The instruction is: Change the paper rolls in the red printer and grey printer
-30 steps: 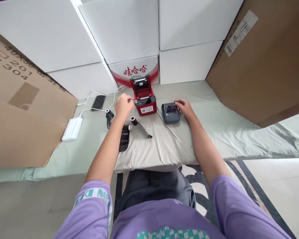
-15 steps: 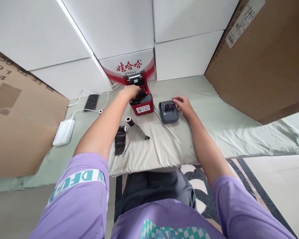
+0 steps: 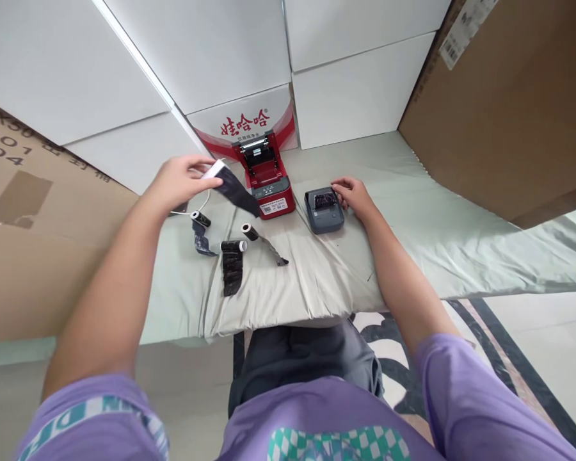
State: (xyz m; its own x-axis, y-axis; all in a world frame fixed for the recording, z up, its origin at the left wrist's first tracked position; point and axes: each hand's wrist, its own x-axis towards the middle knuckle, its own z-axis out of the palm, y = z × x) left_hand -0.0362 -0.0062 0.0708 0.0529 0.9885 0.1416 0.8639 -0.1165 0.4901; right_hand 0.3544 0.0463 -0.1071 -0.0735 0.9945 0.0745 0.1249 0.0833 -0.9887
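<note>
My left hand [image 3: 186, 182] pinches a white-ended roll with a black strip [image 3: 237, 192] that hangs down towards the red printer [image 3: 277, 206]. The lid of that printer stands raised, and its inside shows red. Fingers of my right hand [image 3: 352, 195] rest at the upper right edge of the dark grey printer [image 3: 327, 219], which has black film in its top window. On the cloth lie a black roll with a wide strip [image 3: 233, 272], another with a thin twisted tail [image 3: 249, 232], and a third, crumpled one [image 3: 200, 219] at the left.
White boxes [image 3: 240, 51] form a wall at the back, with a red-and-white printed carton [image 3: 244, 121] behind the red printer. Large brown cartons stand at left [image 3: 29, 256] and right [image 3: 509, 115]. A white cable [image 3: 205, 200] runs over the green cloth [image 3: 173, 301].
My left hand has come out of the red printer and moved left, now holding the roll with its black strip. My right hand stays at the grey printer. The view has shifted slightly.
</note>
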